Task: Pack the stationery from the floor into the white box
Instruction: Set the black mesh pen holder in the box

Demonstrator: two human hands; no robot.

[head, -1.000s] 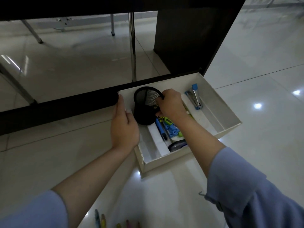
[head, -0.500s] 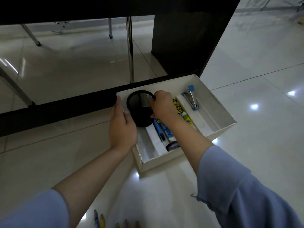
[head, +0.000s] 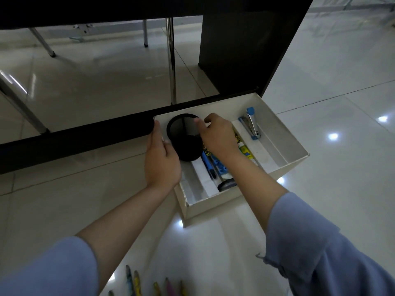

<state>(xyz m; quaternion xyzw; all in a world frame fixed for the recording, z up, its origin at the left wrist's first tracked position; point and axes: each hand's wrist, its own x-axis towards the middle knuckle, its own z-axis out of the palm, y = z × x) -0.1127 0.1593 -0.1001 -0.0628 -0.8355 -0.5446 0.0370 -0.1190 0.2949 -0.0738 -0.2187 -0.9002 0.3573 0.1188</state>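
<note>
Mostly packed: right hand (head: 218, 135) pinches the black mesh pen cup (head: 185, 139) inside the white cardboard box (head: 284, 165), left hand (head: 161, 165) (fingers straight) steadying; coloured pencils (head: 136, 283) remain on the floor.

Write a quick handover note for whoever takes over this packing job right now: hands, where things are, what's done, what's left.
Left hand rests open against the white box at its left wall. Right hand pinches the rim of the black mesh pen cup, which stands in the box's left end.
Done: stapler, blue pen and glue stick are in the box.
Left: pencils lie on the floor near the bottom edge; pack those.
</note>
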